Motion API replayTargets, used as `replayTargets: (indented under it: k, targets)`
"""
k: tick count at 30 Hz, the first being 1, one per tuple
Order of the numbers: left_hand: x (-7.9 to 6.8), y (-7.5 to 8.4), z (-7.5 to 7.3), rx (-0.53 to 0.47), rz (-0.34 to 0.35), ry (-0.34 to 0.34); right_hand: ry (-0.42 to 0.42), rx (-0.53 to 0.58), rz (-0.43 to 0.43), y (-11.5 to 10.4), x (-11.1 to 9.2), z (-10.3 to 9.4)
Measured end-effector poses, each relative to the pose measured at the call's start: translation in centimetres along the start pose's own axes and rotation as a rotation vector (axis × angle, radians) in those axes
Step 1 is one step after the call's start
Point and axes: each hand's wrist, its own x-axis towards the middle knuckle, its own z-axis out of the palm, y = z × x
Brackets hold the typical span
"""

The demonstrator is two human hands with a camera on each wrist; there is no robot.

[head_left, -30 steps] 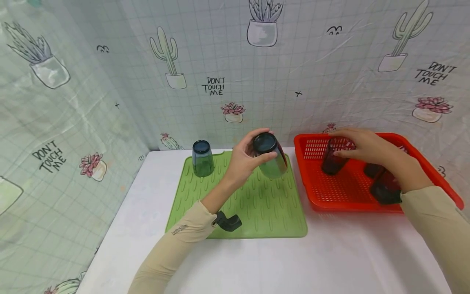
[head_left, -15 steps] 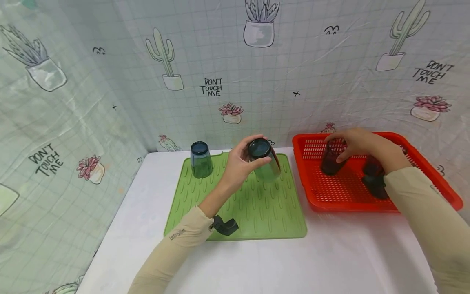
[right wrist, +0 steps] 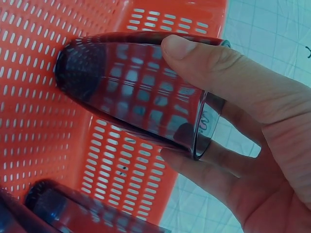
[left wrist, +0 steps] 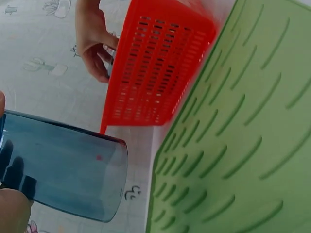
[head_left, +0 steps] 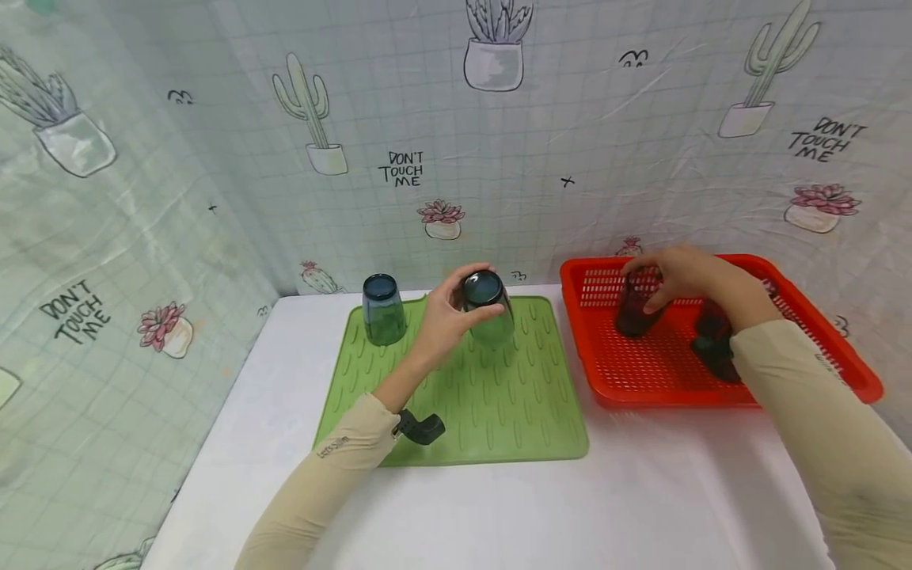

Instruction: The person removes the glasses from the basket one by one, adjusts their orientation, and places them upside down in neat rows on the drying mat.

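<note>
Head view: my left hand (head_left: 442,321), centre of frame, thumb and fingers curled round the base end of a blue glass (head_left: 493,324), turned bottom-up above the green mat (head_left: 499,419). A second blue glass (head_left: 383,313) stands upside down at the mat's far left corner, left of centre. The mat lies on a white worktop (head_left: 527,514). Right of centre, my right hand (head_left: 684,279) pinches a dark glass (head_left: 631,313) by its upper end, inside the red basket (head_left: 641,396); another dark glass (head_left: 712,321) sits partly behind my right wrist. Black device (head_left: 422,428) at my left wrist, beige sleeves on both arms, cactus-print sheet (head_left: 570,127) across the top of the frame. Left wrist view: blue glass lies across lower left of frame, my fingertips gripping it at the left edge, mouth end pointing right; mat fills the right side, a gap showing between it and the rim. Basket side at top centre, right hand just beyond its edge, upper left. Right wrist view: thumb on the near side of the dark glass, fingers on the other, at the mouth end, centre right; base points left, towards the basket floor. More dark glassware at lower left, cut off by the frame.
</note>
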Motion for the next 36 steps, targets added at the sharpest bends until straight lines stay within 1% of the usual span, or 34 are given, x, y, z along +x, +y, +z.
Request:
replayTargets:
  k: [4, 8, 13, 16, 19, 23, 31, 36]
  targets:
    - [0.1, -0.3, -1.0, 0.028, -0.011, -0.007, 0.0, 0.005, 0.007, -0.1, 0.0, 0.0]
    - [0.2, -0.5, -2.0, 0.047, -0.038, -0.004, -0.001, 0.013, 0.012, -0.1, 0.1, 0.1]
    - [0.3, -0.1, -3.2, 0.102, -0.085, 0.015, -0.018, 0.025, 0.036, -0.1, 0.2, 0.2]
    - [0.3, 0.2, -3.7, 0.126, -0.102, 0.025, -0.023, 0.03, 0.046, -0.1, 0.2, 0.2]
    - [0.4, -0.4, -4.3, 0.142, -0.103, 0.034, -0.028, 0.038, 0.052, 0.0, 0.2, 0.2]
    - [0.4, -1.8, -5.2, 0.17, -0.105, 0.048, -0.035, 0.041, 0.049, -0.2, 0.2, 0.0]
    - [0.6, -3.1, -5.9, 0.199, -0.133, 0.077, -0.04, 0.005, 0.065, -0.5, 0.4, -0.2]
    - [0.8, -3.8, -6.4, 0.207, -0.159, 0.088, -0.048, 0.007, 0.068, -0.5, 0.5, 0.0]
